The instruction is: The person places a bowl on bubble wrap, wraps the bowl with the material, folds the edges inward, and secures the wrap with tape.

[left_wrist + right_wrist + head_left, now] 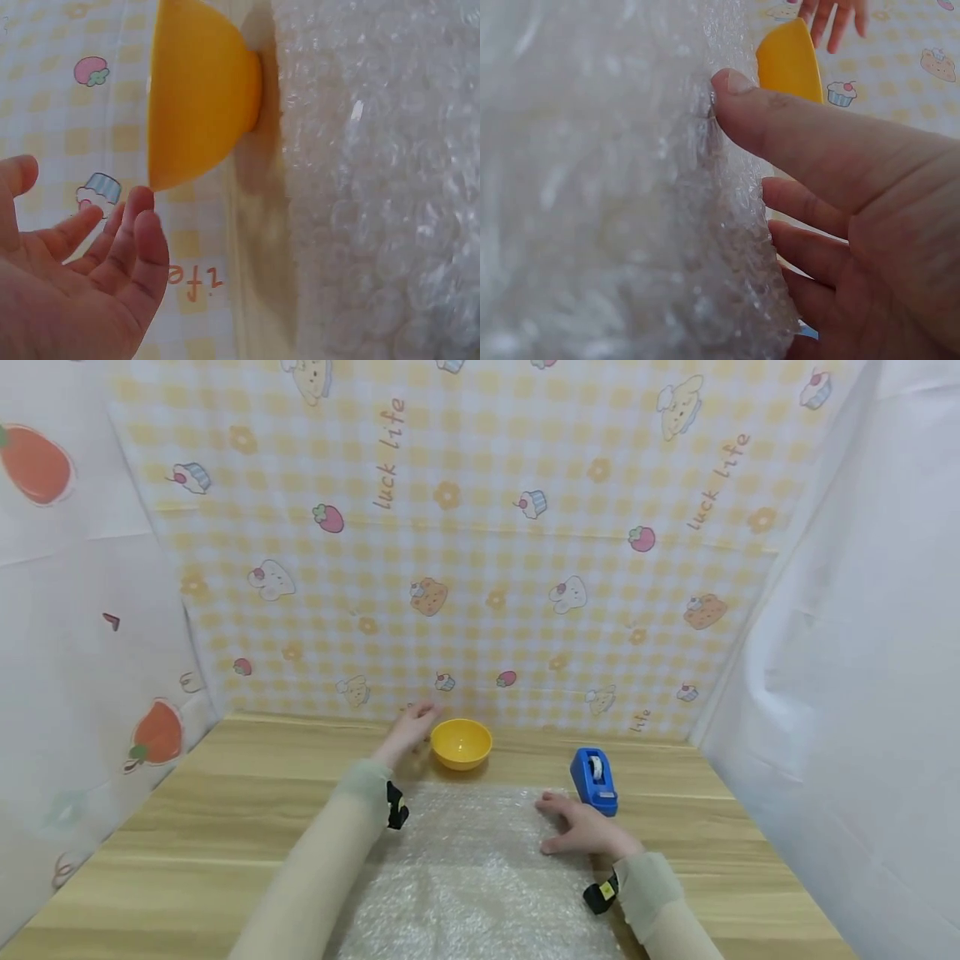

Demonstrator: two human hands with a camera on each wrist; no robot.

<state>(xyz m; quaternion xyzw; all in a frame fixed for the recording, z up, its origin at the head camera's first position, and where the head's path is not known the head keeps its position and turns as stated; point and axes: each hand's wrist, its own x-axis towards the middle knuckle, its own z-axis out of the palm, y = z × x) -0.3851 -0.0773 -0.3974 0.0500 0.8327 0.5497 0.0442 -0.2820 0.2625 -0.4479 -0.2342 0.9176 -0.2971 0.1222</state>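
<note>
Held left hand (409,730) with fingers loosely apart, just beside yellow bowl (461,746); held right hand (583,828) spread wide at right edge of bubble wrap (480,885).

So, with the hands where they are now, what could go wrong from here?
The fingers of the left hand are right by the rim of the yellow bowl but not around it, so a nudge might push or tip it. The bowl stands just beyond the far edge of the bubble wrap, so pulling up that edge could bump it. The blue tape dispenser sits close beside the right hand, which might knock it.
</note>
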